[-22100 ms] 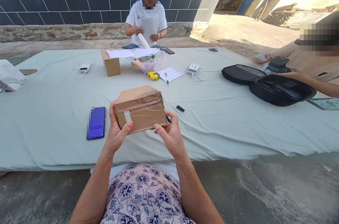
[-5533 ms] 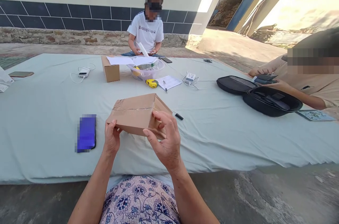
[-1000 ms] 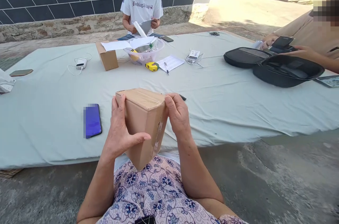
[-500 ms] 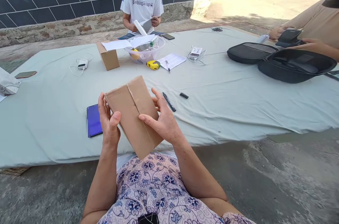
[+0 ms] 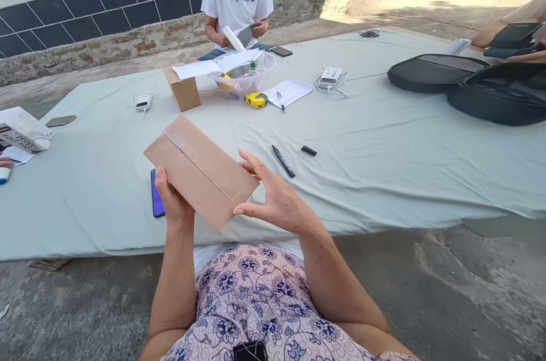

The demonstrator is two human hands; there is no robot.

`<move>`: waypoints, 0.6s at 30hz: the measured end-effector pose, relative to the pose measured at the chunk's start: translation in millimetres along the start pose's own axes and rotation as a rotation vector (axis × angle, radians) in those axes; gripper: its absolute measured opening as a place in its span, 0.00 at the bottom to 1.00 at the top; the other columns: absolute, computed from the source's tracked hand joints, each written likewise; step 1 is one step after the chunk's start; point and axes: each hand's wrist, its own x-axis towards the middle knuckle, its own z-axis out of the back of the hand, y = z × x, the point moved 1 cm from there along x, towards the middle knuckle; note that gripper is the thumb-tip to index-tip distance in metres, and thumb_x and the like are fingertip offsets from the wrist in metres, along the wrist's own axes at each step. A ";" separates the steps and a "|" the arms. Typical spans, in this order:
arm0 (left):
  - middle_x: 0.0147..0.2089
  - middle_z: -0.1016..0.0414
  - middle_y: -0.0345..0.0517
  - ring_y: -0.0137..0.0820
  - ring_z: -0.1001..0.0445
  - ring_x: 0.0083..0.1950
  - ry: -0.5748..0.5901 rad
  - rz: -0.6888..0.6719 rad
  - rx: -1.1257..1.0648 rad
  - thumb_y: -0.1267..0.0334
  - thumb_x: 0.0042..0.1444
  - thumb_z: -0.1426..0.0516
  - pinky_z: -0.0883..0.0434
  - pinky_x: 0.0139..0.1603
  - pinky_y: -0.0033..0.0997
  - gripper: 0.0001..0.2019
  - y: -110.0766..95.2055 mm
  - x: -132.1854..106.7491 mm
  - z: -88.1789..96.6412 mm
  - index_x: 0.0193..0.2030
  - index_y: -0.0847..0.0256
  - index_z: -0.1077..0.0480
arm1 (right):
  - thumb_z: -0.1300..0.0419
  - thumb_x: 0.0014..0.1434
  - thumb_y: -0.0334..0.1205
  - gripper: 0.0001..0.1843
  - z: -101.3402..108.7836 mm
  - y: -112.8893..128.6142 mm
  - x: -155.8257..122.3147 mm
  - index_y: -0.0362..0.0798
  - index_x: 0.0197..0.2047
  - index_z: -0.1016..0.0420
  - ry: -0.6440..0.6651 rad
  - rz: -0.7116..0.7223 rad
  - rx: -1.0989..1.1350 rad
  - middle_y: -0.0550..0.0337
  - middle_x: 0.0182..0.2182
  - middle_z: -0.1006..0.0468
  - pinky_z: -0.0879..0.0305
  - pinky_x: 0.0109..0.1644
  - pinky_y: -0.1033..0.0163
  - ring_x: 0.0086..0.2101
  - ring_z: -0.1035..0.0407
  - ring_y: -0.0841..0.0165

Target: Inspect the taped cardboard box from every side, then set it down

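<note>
A flat brown cardboard box (image 5: pixel 200 170), with a seam running along its upper face, is tilted above the near edge of the table. My left hand (image 5: pixel 173 196) grips it from below at its left side, thumb up along the near edge and the other fingers hidden underneath. Around the right corner of the box is my right hand (image 5: pixel 273 196), thumb and fingers spread wide; the thumb tip meets the near edge, and whether the fingers press on the box is unclear. A blue-screened phone (image 5: pixel 157 196) lies partly covered behind my left hand. An uncapped black marker (image 5: pixel 283 161) and its cap (image 5: pixel 309 150) lie to the right.
Further back stand an open carton (image 5: pixel 184 92), a clear plastic bowl (image 5: pixel 247 83) of items, a yellow tape measure (image 5: pixel 256 100) and paper with a pen (image 5: pixel 294 91). A black case (image 5: pixel 499 94) lies open at right. A person (image 5: pixel 239 3) sits opposite; others' hands show at both sides.
The box has turned anticlockwise, its long side now slanting down to the right. My right hand has slid to its right corner and the thumb has left the upper face. The view has shifted left.
</note>
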 end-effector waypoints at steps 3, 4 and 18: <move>0.55 0.21 0.54 0.48 0.24 0.59 -0.008 0.122 -0.105 0.37 0.59 0.43 0.26 0.58 0.45 0.29 7.2 -1.4 0.3 0.56 0.58 0.26 | 0.27 0.55 0.61 0.57 0.2 1.9 -0.6 0.58 0.78 0.51 -0.023 0.058 -0.008 0.46 0.67 0.29 0.34 0.68 0.40 0.66 0.34 0.48; 0.56 0.21 0.54 0.48 0.24 0.59 -0.012 0.159 -0.129 0.37 0.59 0.44 0.25 0.58 0.45 0.29 9.6 -2.2 -0.3 0.57 0.57 0.26 | 0.28 0.54 0.62 0.58 -0.7 3.3 -0.8 0.58 0.78 0.51 -0.043 0.067 -0.021 0.46 0.67 0.29 0.34 0.68 0.40 0.65 0.34 0.48; 0.63 0.25 0.50 0.47 0.29 0.67 -0.053 0.072 -0.183 0.38 0.62 0.47 0.28 0.62 0.42 0.30 22.3 -0.2 -4.1 0.63 0.52 0.29 | 0.30 0.50 0.71 0.70 -22.2 10.8 -1.2 0.61 0.80 0.70 -0.256 0.217 -0.250 0.42 0.72 0.38 0.38 0.68 0.32 0.68 0.38 0.43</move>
